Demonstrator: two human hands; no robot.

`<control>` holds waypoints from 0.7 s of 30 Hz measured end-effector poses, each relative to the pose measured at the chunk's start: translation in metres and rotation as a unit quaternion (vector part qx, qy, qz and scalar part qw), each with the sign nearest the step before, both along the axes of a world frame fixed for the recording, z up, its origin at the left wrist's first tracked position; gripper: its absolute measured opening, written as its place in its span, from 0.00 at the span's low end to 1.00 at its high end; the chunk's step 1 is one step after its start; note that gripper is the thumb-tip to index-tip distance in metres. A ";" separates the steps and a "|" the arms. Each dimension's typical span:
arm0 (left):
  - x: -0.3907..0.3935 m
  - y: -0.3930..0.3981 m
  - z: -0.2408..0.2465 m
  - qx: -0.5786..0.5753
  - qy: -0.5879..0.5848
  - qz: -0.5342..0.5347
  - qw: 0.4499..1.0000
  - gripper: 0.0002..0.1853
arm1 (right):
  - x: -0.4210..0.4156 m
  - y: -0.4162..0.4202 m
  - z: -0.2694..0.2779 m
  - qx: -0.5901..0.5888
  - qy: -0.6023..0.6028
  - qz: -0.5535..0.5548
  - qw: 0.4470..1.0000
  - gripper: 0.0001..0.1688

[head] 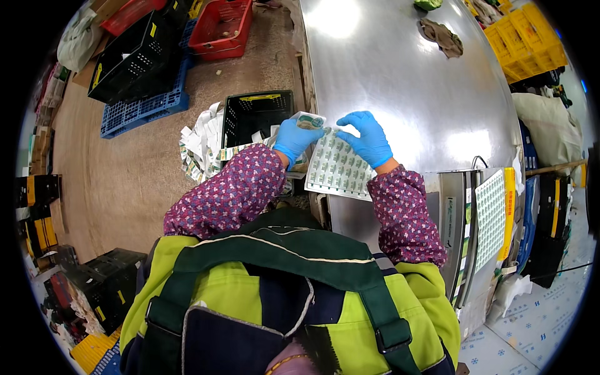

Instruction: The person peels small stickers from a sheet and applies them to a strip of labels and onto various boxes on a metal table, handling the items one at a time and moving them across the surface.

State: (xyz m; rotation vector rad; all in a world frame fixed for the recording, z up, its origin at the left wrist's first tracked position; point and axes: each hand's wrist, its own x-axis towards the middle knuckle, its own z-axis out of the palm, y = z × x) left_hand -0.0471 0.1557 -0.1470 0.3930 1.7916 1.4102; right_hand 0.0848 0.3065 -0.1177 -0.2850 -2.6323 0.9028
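Note:
My left hand (pixel 296 140), in a blue glove, grips a strip of white paper labels. One printed label (pixel 310 122) with green and brown artwork shows above its fingers. Over the sticker sheet's upper right part is my right hand (pixel 366 139), also in a blue glove. Its thumb and forefinger are apart, and I see nothing between them. The sheet of small green-and-white stickers (pixel 335 166) lies at the near left edge of the stainless steel table (pixel 403 101). More label strip (pixel 234 151) hangs behind my left wrist.
A black plastic crate (pixel 258 119) stands left of the table, beside a heap of paper strips (pixel 206 136). At my right, a metal machine (pixel 452 225) has another sticker sheet (pixel 490 215) on it. A brown cloth (pixel 441 38) lies farther up the table. A red crate (pixel 225 33) stands upper left.

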 end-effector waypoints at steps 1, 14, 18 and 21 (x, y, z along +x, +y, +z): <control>0.000 0.001 -0.002 0.010 -0.007 0.000 1.000 0.18 | -0.002 0.000 0.005 0.068 0.030 0.005 0.997 0.11; 0.003 0.012 0.005 0.060 -0.169 0.041 0.983 0.12 | -0.003 -0.013 -0.006 0.225 0.070 0.025 0.972 0.07; -0.008 0.009 0.001 0.054 -0.129 0.024 0.990 0.12 | 0.015 -0.022 0.005 0.130 0.069 0.047 0.988 0.10; -0.036 -0.005 0.006 0.154 -0.211 -0.010 0.965 0.15 | 0.030 -0.022 0.014 -0.025 0.086 -0.035 0.995 0.09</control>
